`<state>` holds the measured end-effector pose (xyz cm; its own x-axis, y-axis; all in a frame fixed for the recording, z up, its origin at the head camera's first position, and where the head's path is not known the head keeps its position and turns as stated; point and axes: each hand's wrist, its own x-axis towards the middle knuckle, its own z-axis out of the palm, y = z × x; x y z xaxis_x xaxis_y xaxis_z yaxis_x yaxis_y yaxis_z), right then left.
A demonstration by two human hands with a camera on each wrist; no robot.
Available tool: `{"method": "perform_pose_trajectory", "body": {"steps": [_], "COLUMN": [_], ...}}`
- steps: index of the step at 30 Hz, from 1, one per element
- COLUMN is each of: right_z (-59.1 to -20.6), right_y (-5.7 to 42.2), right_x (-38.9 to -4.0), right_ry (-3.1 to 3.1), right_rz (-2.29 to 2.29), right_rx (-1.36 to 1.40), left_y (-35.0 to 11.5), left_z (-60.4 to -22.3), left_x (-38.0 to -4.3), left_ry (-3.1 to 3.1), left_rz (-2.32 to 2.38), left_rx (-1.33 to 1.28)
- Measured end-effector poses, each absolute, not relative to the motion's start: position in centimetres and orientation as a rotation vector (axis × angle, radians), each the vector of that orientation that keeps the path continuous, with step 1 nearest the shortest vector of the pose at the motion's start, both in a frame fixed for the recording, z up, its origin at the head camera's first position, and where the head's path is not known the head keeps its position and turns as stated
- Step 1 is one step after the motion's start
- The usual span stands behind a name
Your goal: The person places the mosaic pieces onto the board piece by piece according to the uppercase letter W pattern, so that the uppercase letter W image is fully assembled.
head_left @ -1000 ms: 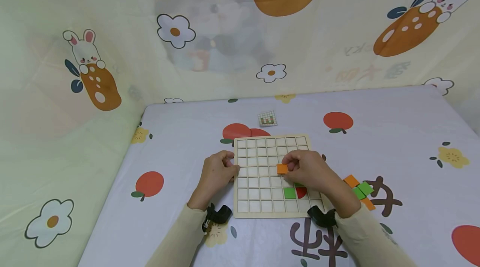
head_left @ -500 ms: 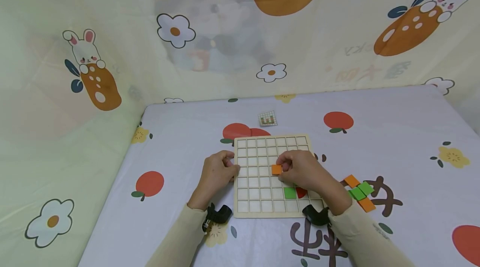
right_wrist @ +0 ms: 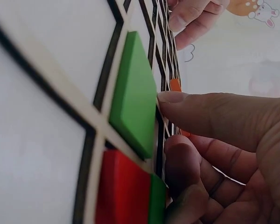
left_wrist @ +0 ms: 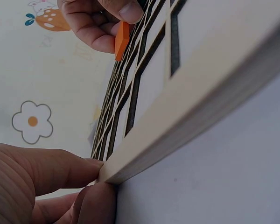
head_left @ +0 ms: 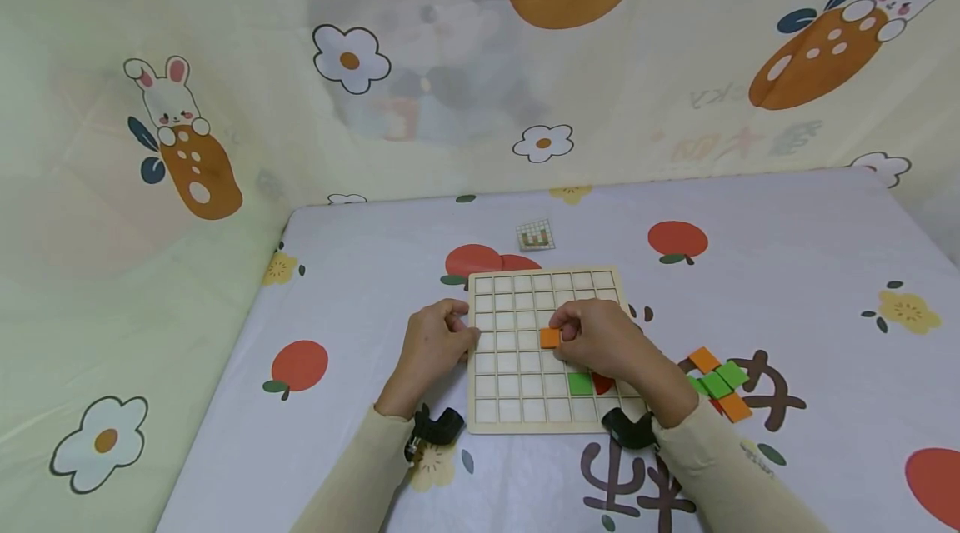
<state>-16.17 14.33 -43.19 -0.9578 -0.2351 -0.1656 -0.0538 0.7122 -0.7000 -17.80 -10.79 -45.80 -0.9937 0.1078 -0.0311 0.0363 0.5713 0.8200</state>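
Note:
A wooden grid board [head_left: 504, 386] lies on the table. My left hand [head_left: 435, 341] grips its left edge, thumb and fingers meeting at the rim in the left wrist view. Over the board's middle, my right hand [head_left: 611, 341] pinches a square orange tile [head_left: 550, 338] by its right side. The left wrist view shows this orange tile [left_wrist: 122, 41] tilted up close to the grid. Seated in cells nearer me are a green tile [head_left: 580, 384] and a red tile [head_left: 602, 383], partly under the right hand. Another green tile [right_wrist: 157, 200] shows beside the red one in the right wrist view.
Right of the board lies a loose group of orange and green tiles [head_left: 716, 385], with a bit of red beneath, partly behind the right forearm. A small pattern card [head_left: 535, 236] lies beyond the board's far edge. A printed cloth wall [head_left: 450, 100] rises behind the table.
My right hand has slid left across the board with the orange tile, by a little under one cell. The left hand has stayed at the board's edge.

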Motion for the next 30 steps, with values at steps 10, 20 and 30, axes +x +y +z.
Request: {"method": "perform_pose_trajectory", "body": {"steps": [10, 20, 30], "right_z": [-43.19, -43.31, -43.25], "right_y": [14.31, 14.27, 14.21], "right_x": [-16.28, -16.43, -16.43], "right_ry": [2.669, 2.681, 2.674], "right_rz": [-1.072, -1.06, -1.066], "right_rx": [-0.222, -0.228, -0.223], "left_y": [-10.74, -10.82, -10.8], "left_z": [-45.81, -45.81, -45.72], "left_x": [-17.8, -17.84, -17.8], "left_ry": [2.707, 2.704, 2.708], "left_rz": [1.405, 1.418, 1.416], "left_rx": [0.091, 0.092, 0.103]}}
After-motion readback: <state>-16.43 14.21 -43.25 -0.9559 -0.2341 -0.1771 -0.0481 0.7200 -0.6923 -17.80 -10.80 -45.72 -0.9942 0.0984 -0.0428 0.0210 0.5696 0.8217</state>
